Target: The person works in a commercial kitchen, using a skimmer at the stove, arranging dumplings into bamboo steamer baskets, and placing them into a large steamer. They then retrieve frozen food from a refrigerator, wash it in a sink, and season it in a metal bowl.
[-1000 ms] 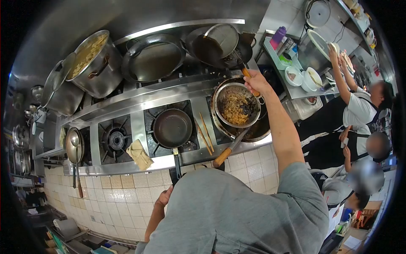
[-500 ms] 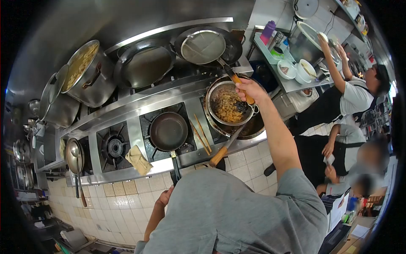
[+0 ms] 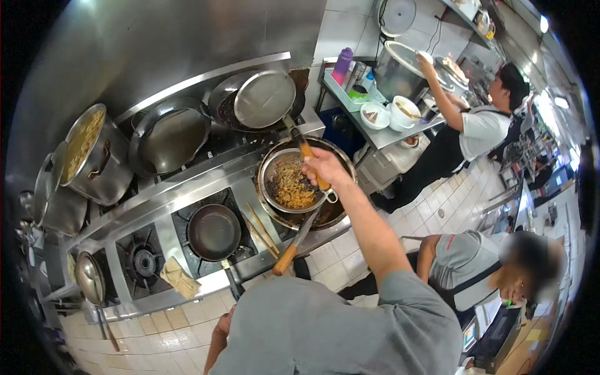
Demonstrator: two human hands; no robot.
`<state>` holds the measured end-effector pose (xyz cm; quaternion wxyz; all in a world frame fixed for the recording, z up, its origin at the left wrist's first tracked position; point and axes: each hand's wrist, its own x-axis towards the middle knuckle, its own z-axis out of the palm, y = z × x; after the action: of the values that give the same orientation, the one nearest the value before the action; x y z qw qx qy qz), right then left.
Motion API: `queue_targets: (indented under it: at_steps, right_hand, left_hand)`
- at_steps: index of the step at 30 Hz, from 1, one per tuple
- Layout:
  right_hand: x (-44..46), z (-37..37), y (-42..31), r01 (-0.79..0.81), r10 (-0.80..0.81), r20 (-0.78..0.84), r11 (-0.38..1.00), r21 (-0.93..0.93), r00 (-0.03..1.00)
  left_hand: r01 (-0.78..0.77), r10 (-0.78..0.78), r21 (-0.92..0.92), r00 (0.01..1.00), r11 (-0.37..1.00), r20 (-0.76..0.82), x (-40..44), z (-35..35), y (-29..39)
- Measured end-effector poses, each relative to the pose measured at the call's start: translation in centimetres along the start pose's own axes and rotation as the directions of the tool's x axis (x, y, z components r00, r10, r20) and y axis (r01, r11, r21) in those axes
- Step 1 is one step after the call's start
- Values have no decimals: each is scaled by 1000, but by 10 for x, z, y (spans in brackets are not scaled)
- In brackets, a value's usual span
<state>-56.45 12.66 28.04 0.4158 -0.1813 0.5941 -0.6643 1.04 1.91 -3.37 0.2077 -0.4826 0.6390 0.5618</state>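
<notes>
My right hand [image 3: 326,169] is closed around the wooden handle of a round mesh strainer [image 3: 265,99]. The strainer's head is over a dark wok [image 3: 225,103] on the back burner. Below that hand, a smaller strainer [image 3: 267,178] with browned, partly blackened food bits [image 3: 294,187] sits over a wide pan [image 3: 340,215]. A wooden-handled utensil [image 3: 289,255] leans across the pan's front edge. Low by my body, my left hand [image 3: 225,321] is near the handle end of a frying pan [image 3: 214,232]; my torso hides most of its fingers.
Chopsticks [image 3: 262,231] and a folded cloth [image 3: 179,277] lie on the stove front. Large stockpots [image 3: 103,165] and another wok [image 3: 169,140] occupy the back left. White bowls [image 3: 375,116] stand on a side table. One co-worker [image 3: 481,128] reaches toward a pot; another [image 3: 465,259] bends at the right.
My view has turned rightward, shifting the stove left in the picture. My right hand still holds the strainer over the back wok. The nearer co-worker at the right now leans farther forward.
</notes>
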Motion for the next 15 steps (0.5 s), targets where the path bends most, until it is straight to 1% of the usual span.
queue_targets:
  at_steps: [2, 4, 6, 7, 8, 9, 10, 11, 12, 13, 14, 15]
  right_hand:
    - [1, 3, -6, 40, -78, -158, 972, -230, 984]
    - [10, -2, -14, 76, -147, -176, 930, -359, 973]
    - [25, -14, -19, 103, -247, -206, 839, -534, 947]
    - [34, -24, -19, 177, -413, -179, 688, -704, 893]
    - [45, -33, -17, 222, -565, -116, 493, -841, 817]
    - [53, -40, -18, 165, -570, -130, 437, -884, 811]
    - [61, -47, -18, 105, -576, -145, 377, -920, 804]
    - [60, -42, -24, 130, -649, -50, 226, -965, 759]
    - [57, -37, -27, 138, -648, -42, 224, -965, 760]
    - [50, -35, -31, 60, -464, -158, 420, -905, 872]
    - [41, -25, -39, -55, -241, -236, 581, -812, 941]
    - [55, -34, -25, -33, -174, -201, 672, -740, 964]
  left_hand:
    - [27, -27, 26, 1000, 999, -15, -6, -4, -16]
    - [62, -61, 28, 997, 998, -43, -24, -4, -37]
    - [59, -60, -29, 998, 998, -30, -48, -8, -8]
    - [70, -72, -38, 996, 997, -47, -51, -8, -15]
    - [39, -42, -65, 998, 997, -41, -47, -6, -21]
    - [4, -8, -91, 999, 996, -34, -47, -4, -23]
    - [7, -11, -99, 999, 995, -42, -48, -2, -25]
    - [-5, -1, -111, 999, 994, -53, -55, -2, -18]
    - [-18, 10, -122, 998, 992, -63, -59, -2, -14]
    - [-16, 8, -128, 998, 992, -66, -52, 1, -25]
    - [-22, 12, -160, 998, 987, -64, -43, 4, -39]
    - [-28, 16, -193, 998, 981, -62, -42, 6, -42]
